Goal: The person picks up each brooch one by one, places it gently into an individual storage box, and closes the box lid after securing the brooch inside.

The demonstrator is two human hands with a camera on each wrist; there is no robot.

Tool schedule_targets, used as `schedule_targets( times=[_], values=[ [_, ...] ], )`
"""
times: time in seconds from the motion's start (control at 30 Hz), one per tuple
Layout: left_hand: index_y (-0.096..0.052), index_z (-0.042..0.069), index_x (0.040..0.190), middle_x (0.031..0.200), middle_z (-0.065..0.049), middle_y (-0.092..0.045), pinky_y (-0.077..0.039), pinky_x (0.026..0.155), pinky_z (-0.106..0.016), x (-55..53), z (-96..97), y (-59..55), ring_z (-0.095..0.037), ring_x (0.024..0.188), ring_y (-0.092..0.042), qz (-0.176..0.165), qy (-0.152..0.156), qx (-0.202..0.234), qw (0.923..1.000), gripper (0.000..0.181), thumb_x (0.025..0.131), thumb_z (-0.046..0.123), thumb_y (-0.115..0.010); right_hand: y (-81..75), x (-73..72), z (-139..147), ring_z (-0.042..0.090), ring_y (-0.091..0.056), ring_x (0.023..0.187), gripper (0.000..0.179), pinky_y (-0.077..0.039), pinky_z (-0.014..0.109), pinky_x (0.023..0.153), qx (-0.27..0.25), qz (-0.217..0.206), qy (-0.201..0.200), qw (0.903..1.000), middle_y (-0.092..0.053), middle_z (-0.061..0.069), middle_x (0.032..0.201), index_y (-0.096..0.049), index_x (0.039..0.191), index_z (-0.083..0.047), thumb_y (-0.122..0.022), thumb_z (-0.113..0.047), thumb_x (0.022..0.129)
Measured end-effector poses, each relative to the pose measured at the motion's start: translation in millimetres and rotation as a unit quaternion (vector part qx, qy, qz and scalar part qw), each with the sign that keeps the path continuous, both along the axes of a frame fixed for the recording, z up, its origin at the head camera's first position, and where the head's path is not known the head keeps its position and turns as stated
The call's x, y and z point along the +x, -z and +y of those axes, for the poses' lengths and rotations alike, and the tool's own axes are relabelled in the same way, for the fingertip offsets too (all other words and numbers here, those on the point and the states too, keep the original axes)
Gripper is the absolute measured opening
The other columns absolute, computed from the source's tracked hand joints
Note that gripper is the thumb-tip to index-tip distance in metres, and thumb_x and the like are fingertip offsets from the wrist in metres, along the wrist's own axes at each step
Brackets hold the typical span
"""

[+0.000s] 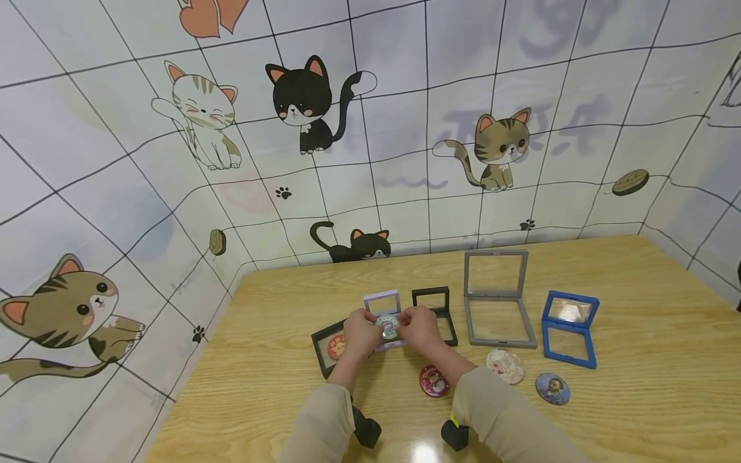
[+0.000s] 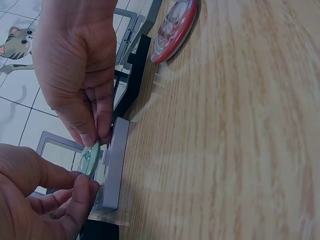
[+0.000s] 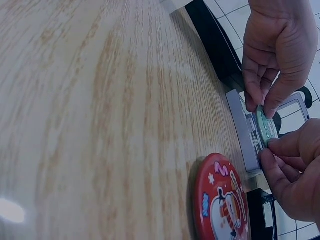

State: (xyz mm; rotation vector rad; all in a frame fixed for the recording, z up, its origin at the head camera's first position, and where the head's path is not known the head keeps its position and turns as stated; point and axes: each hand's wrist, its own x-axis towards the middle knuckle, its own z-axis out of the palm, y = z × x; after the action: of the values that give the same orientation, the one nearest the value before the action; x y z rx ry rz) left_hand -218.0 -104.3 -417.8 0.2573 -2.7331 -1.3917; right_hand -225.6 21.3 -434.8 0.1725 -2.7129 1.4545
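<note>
A round mint-green badge (image 1: 388, 326) is held between both hands, right over the small lilac frame (image 1: 382, 302), which stands open with its lid raised. My left hand (image 1: 360, 335) pinches the badge's left edge with thumb and fingertips. On the opposite edge my right hand (image 1: 420, 331) pinches it the same way. Seen from the left wrist, the badge (image 2: 90, 159) is tilted, close beside the frame's lilac rim (image 2: 116, 162). The right wrist view shows the badge (image 3: 265, 126) edged by both hands' fingertips, just above the lilac frame (image 3: 242, 132).
Left of the hands lies a dark frame (image 1: 321, 355) with an orange-red badge inside. Open black (image 1: 431, 291), grey (image 1: 467, 321) and blue (image 1: 594, 350) frames stand to the right. Nearer lie a red badge (image 1: 434, 381), a cream badge (image 1: 505, 366) and a blue portrait badge (image 1: 552, 389).
</note>
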Motion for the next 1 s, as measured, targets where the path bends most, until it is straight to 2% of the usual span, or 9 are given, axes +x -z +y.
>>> schedule_targets(
  times=[0.3, 0.6, 0.8, 1.0],
  values=[
    [-0.058, -0.003, 0.080, 0.071, -0.011, -0.055, -0.041, 0.050, -0.027, -0.3, 0.0, 2.0, -0.022, 0.063, -0.050, 0.023, -0.002, -0.052, 0.9984, 0.014, 0.069, -0.002, -0.066, 1.5, -0.4, -0.5, 0.020, -0.059, 0.073, 0.015, -0.048, 0.030, 0.060, -0.001, 0.004, -0.003, 1.0000, -0.062, 0.009, 0.076, -0.065, 0.088, 0.005, -0.068, 0.002, 0.074],
    [-0.058, -0.003, 0.078, 0.070, -0.011, -0.057, -0.041, 0.053, -0.031, 0.4, 2.0, 0.4, -0.023, 0.062, -0.050, 0.039, 0.003, -0.096, 0.9946, 0.013, 0.066, -0.003, -0.064, 0.9, -0.7, -1.3, 0.021, -0.058, 0.073, 0.016, -0.048, 0.031, 0.062, 0.007, 0.006, -0.002, 1.0000, -0.061, 0.008, 0.075, -0.065, 0.088, 0.004, -0.069, 0.002, 0.072],
    [-0.058, -0.002, 0.075, 0.068, -0.011, -0.057, -0.041, 0.053, -0.031, -1.7, 2.5, 2.9, -0.023, 0.061, -0.051, 0.043, 0.005, -0.116, 0.9923, 0.013, 0.064, -0.003, -0.064, 0.7, -0.8, -1.6, 0.019, -0.056, 0.070, 0.015, -0.046, 0.030, 0.059, 0.010, 0.012, -0.001, 0.9999, -0.060, 0.007, 0.073, -0.065, 0.086, 0.004, -0.069, 0.003, 0.071],
    [-0.056, 0.000, 0.073, 0.067, -0.010, -0.055, -0.040, 0.053, -0.030, -2.4, 3.2, 3.9, -0.022, 0.061, -0.049, 0.032, 0.004, -0.114, 0.9929, 0.014, 0.063, -0.003, -0.065, 1.1, -1.2, -2.1, 0.017, -0.054, 0.068, 0.015, -0.045, 0.028, 0.057, 0.018, 0.014, -0.001, 0.9997, -0.059, 0.007, 0.071, -0.065, 0.085, 0.004, -0.069, 0.003, 0.071]
  ],
)
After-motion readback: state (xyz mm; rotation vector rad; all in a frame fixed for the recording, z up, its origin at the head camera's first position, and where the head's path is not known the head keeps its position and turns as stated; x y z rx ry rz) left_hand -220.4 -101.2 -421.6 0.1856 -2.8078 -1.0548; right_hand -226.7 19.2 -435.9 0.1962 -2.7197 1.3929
